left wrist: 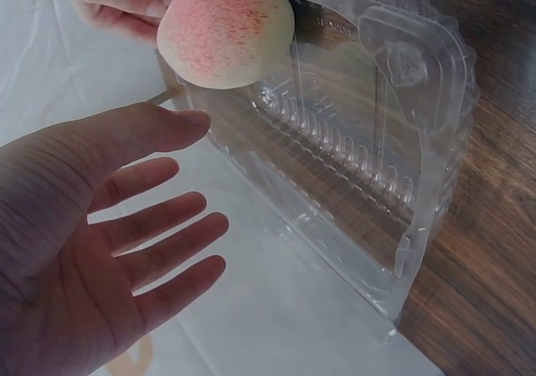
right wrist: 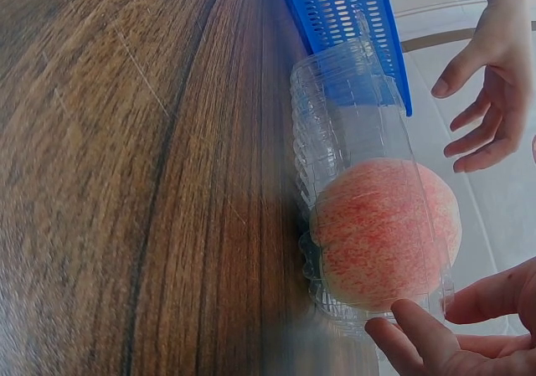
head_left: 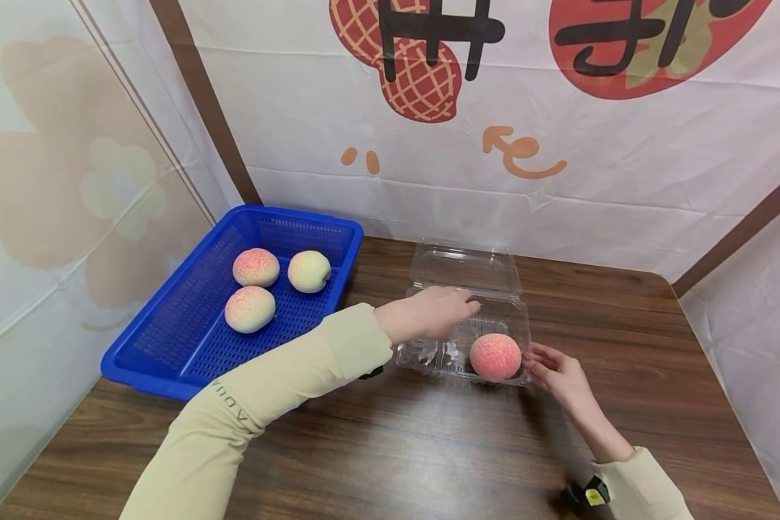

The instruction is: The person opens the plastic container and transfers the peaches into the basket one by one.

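Note:
A clear plastic clamshell container (head_left: 458,368) lies on the table with its lid (head_left: 466,269) folded back toward the curtain. One pink peach (head_left: 495,357) sits in its right end. Over the container hovers my left hand (head_left: 429,313), its fingers spread and holding nothing, as the left wrist view shows. At the container's right end, my right hand (head_left: 562,379) pinches the rim between thumb and fingers, close beside the peach. From the right wrist view, the peach (right wrist: 381,234) shows through the clear wall and rises above the rim.
To the left stands a blue perforated basket (head_left: 162,347) with three more peaches, one of them a pale peach (head_left: 309,271). A printed fabric curtain (head_left: 286,108) hangs behind the wooden table (head_left: 390,462). My left sleeve (head_left: 286,375) passes in front of the basket's near right side.

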